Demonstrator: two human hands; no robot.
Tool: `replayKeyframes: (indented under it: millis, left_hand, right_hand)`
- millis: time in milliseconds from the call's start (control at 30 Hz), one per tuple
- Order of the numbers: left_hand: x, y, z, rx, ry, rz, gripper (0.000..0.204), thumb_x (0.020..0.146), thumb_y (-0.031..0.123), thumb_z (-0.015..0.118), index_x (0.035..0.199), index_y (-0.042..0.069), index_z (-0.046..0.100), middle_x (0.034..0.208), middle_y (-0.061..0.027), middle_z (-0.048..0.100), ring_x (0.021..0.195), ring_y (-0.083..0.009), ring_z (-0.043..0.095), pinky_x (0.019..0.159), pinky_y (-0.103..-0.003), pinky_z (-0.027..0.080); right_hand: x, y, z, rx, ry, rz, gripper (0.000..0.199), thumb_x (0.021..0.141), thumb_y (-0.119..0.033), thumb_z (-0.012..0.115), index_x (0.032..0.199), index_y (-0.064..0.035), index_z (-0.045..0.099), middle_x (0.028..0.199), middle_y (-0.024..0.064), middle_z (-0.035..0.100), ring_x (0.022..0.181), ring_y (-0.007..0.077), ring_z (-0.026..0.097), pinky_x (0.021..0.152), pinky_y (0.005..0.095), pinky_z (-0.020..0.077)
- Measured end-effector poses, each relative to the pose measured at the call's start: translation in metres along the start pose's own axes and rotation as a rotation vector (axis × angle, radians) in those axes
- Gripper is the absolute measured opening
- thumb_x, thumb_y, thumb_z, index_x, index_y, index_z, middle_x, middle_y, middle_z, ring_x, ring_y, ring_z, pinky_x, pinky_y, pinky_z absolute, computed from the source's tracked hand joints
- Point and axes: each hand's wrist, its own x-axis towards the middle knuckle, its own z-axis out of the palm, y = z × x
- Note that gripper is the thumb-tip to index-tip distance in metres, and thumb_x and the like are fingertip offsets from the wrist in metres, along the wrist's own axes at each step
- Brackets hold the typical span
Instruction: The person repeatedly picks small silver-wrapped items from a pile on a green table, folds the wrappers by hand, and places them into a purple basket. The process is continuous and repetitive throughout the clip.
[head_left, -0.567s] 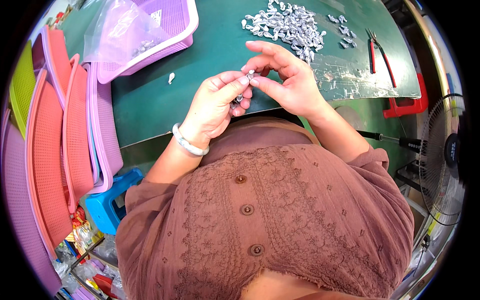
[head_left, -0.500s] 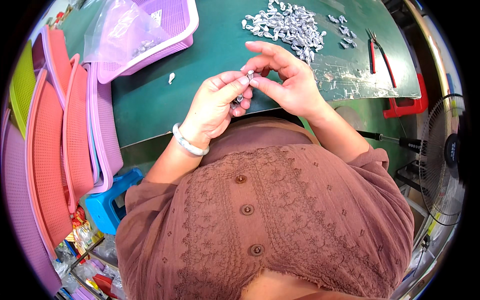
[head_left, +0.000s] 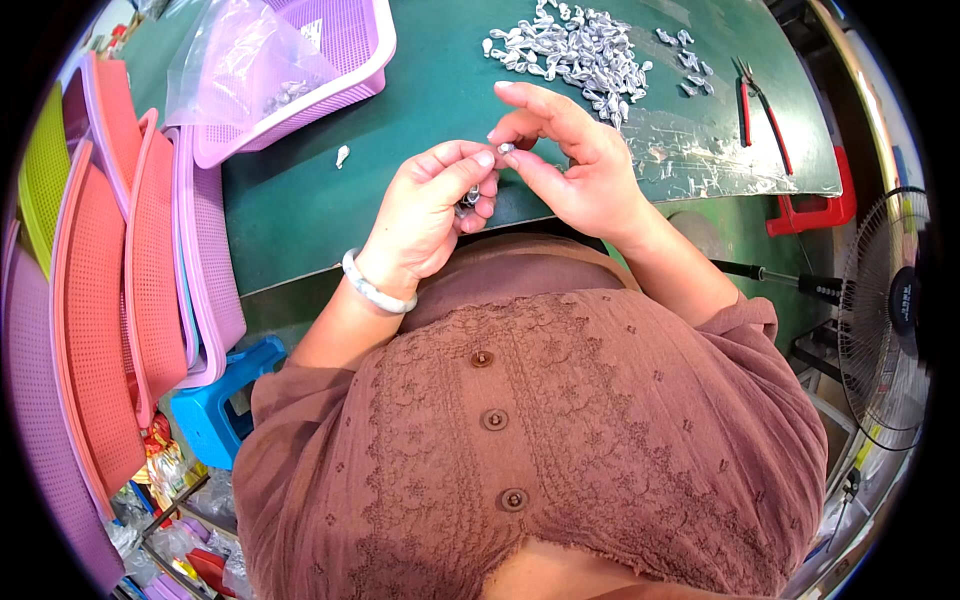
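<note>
Both my hands meet over the table's near edge. The thumb and forefinger of my right hand (head_left: pixel 590 180) pinch a small silver piece (head_left: pixel 506 149), its other fingers lifted. My left hand (head_left: pixel 425 195) is closed, its thumb and forefinger tips right beside that piece. In its curled fingers sit more shiny silver pieces (head_left: pixel 470 198), partly hidden. Beyond the hands lies a heap of small silver-grey teardrop-shaped pieces (head_left: pixel 590 62) on the green table (head_left: pixel 420 100). One loose pale piece (head_left: pixel 343 156) rests left of my hands.
Red-handled pliers (head_left: pixel 766 118) and a small group of silver pieces (head_left: pixel 692 66) lie at the right. A purple basket (head_left: pixel 290 115) with a clear bag (head_left: pixel 245 65) stands back left. Stacked baskets (head_left: pixel 95 320), a blue stool (head_left: pixel 222 395) and a fan (head_left: pixel 880 310) flank me.
The small piece at my fingertips has tipped from upright and shifted slightly right, with my right thumb and forefinger. My left fingertips have drawn slightly away from it.
</note>
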Motion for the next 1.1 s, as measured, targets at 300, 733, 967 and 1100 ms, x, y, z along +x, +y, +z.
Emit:
replayKeyframes:
  millis: [300, 733, 967, 1100]
  left_hand:
    - [-0.0003, -0.0008, -0.0021, -0.015, 0.001, 0.041, 0.013, 0.086, 0.019, 0.056, 0.082, 0.007, 0.059, 0.067, 0.0024, 0.052, 0.053, -0.0056, 0.045, 0.044, -0.017, 0.032]
    - [0.0016, 0.0000, -0.0004, 0.108, 0.073, 0.079, 0.012, 0.082, 0.018, 0.061, 0.080, 0.007, 0.058, 0.064, 0.0023, 0.052, 0.050, -0.0049, 0.045, 0.043, -0.017, 0.033]
    - [0.0022, -0.0019, -0.0034, 0.027, 0.032, 0.074, 0.008, 0.085, 0.012, 0.057, 0.084, 0.004, 0.058, 0.068, 0.0011, 0.052, 0.055, -0.0049, 0.045, 0.045, -0.017, 0.031]
    - [0.0029, -0.0035, -0.0050, 0.005, 0.006, 0.105, 0.006, 0.085, 0.010, 0.057, 0.087, 0.005, 0.058, 0.071, 0.0013, 0.053, 0.057, -0.0051, 0.046, 0.046, -0.017, 0.032]
  right_hand:
    - [-0.0004, 0.0012, 0.0004, -0.028, -0.001, -0.019, 0.052, 0.072, 0.008, 0.058, 0.121, -0.0068, 0.047, 0.084, 0.0084, 0.060, 0.073, 0.0161, 0.059, 0.068, 0.0270, 0.0496]
    - [-0.0016, 0.0013, 0.0004, -0.100, -0.039, -0.004, 0.055, 0.071, 0.006, 0.059, 0.122, -0.0083, 0.046, 0.087, 0.0080, 0.059, 0.076, 0.0192, 0.059, 0.068, 0.0292, 0.0487]
    - [-0.0045, 0.0070, 0.0007, -0.027, 0.014, 0.039, 0.054, 0.071, 0.002, 0.063, 0.122, -0.0074, 0.046, 0.084, 0.0060, 0.060, 0.069, 0.0140, 0.056, 0.064, 0.0248, 0.0469]
    - [-0.0059, 0.0061, 0.0002, 0.020, 0.011, 0.098, 0.053, 0.072, 0.002, 0.063, 0.121, -0.0069, 0.046, 0.079, 0.0051, 0.059, 0.066, 0.0127, 0.055, 0.062, 0.0242, 0.0463]
